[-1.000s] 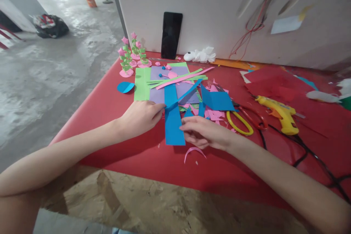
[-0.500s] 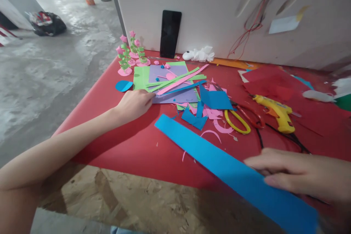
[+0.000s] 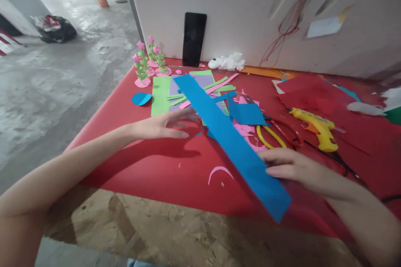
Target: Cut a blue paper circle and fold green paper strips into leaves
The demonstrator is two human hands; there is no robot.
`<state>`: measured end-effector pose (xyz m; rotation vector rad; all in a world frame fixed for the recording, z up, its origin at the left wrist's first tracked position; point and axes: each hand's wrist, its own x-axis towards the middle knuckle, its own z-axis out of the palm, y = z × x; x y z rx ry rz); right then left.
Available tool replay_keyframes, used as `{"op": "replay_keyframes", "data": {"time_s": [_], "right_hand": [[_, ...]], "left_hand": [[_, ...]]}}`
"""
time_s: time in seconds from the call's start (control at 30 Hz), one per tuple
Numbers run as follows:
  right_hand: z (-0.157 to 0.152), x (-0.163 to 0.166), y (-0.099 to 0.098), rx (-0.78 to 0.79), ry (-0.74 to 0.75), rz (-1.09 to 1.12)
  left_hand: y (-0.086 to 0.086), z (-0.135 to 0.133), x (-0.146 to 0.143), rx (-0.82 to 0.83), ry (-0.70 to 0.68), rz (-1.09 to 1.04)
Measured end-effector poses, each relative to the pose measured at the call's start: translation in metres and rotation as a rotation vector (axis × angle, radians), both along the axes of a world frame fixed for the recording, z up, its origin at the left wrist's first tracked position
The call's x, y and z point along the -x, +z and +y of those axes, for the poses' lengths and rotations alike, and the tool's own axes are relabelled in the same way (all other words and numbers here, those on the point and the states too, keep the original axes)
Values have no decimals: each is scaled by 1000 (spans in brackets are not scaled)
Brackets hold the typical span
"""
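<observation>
A long blue paper strip (image 3: 225, 137) slants above the red tabletop, its far end over the stacked sheets. My right hand (image 3: 286, 167) pinches its right edge near the lower end. To the strip's left, my left hand (image 3: 171, 124) is open, fingers spread and pointing toward it, apparently holding nothing. Under the strip lie a green sheet (image 3: 161, 96), a purple sheet, thin green strips and a pink strip (image 3: 224, 82). A blue paper piece (image 3: 247, 114) and pink scraps sit right of it. Beside them are scissors with a yellow handle (image 3: 271, 137) and a red one. A blue paper circle (image 3: 142, 99) rests at the left.
Pink-and-green paper flowers (image 3: 150, 60) stand at the back left corner. A black phone (image 3: 194, 39) leans on the white panel, near a white crumpled item (image 3: 227, 61). A yellow glue gun (image 3: 316, 127) and red paper (image 3: 308, 91) lie on the right.
The blue strip has swung up and away from me, now covering part of the sheets. My right hand moved left and forward with it. My left hand slid right and spread its fingers.
</observation>
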<state>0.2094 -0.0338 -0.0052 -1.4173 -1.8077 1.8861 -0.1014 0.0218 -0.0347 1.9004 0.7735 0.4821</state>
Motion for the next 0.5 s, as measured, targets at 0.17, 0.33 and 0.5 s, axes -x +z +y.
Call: {"op": "replay_keyframes", "data": {"time_s": [0.17, 0.33, 0.5], "right_hand": [[-17, 45, -20, 103, 155, 80], [-31, 69, -23, 166, 213, 134], [-35, 77, -28, 229, 222, 163]], "left_hand": [[3, -21, -22, 527, 173, -587], [8, -28, -29, 637, 380, -532], [10, -25, -28, 605, 378, -364]]}}
